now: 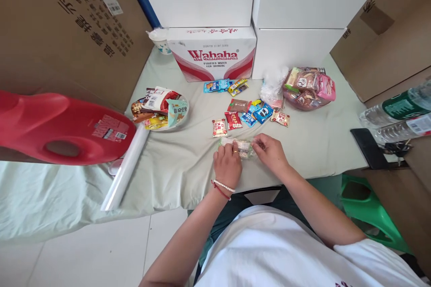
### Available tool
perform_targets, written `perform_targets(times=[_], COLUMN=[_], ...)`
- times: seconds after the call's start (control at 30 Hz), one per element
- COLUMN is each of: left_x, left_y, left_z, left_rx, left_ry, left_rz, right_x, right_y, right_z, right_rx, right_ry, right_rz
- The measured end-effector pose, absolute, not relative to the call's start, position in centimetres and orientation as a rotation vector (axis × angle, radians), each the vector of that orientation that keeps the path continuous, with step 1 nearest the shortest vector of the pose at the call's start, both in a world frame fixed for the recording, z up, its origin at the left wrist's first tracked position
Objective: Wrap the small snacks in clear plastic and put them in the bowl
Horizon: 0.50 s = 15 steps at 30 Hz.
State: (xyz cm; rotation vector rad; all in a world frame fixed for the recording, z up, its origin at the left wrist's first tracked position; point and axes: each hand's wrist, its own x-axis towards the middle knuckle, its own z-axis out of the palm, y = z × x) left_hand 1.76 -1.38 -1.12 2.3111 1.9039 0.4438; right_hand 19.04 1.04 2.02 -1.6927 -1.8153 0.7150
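Note:
A clear plastic snack packet [245,149] with a pale, light-green print lies on the cloth at the table's front. My left hand [228,163], with a white and a red bracelet at the wrist, lies over its left part, fingers bent onto it. At the packet's right end, my right hand [271,153] pinches the wrapper between thumb and fingers. Just beyond are a red sachet [233,120], a cream-and-red sachet [219,128], a blue packet [263,113], a brown packet [239,105] and another small red-and-cream packet [280,118].
Snacks fill a bowl [183,114] on the left and a wrapped bundle [308,103] on the right. A red jug [111,136] and a white roll [124,170] lie left. The Wahaha box [215,65] stands behind; plastic bottles [390,114] and a black phone [368,149] are right.

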Motion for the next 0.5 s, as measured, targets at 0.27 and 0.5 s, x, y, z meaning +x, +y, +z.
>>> perform_targets(times=[0.27, 0.5], left_x=[0.7, -4.2], left_y=[-1.1, -2.8], left_z=[-2.3, -3.1], left_rx=[2.311, 1.806], left_ry=[1.678, 1.227], left_rz=[0.709, 1.212], right_x=[11.9, 11.9], right_y=[4.9, 1.7], right_z=[4.3, 2.3], right_rx=[-1.886, -1.591], right_ry=[-2.317, -2.487], right_rz=[0.614, 0.416])
